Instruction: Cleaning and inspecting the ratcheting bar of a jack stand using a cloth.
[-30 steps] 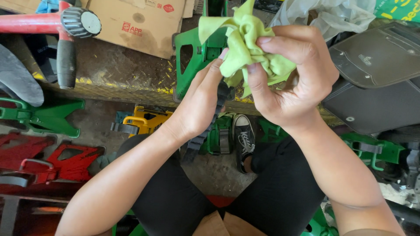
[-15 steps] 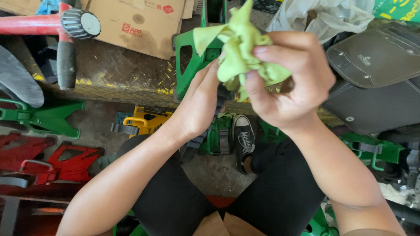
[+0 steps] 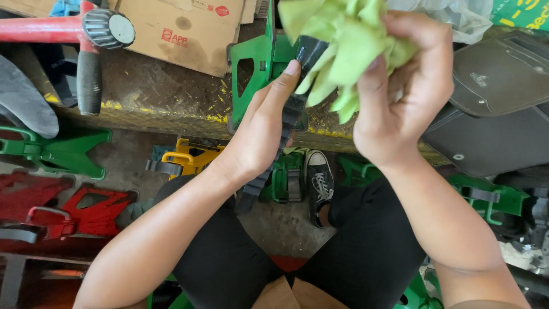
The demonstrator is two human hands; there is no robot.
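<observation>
Above cluttered workshop floor (image 3: 286, 229), green cloth (image 3: 343, 46) bunched in right hand's (image 3: 400, 97) closed grip.

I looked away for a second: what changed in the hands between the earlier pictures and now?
The right hand lifted the bunched green cloth higher, toward the top of the view, and it looks more tightly wadded. The left hand rose with it, fingertips on the black ribbed strap. Nothing was let go. The green frame, the cardboard box and the red tool stayed put.

Crumpled light-green cloth (image 3: 349, 43) against black strap (image 3: 291, 114)
</observation>
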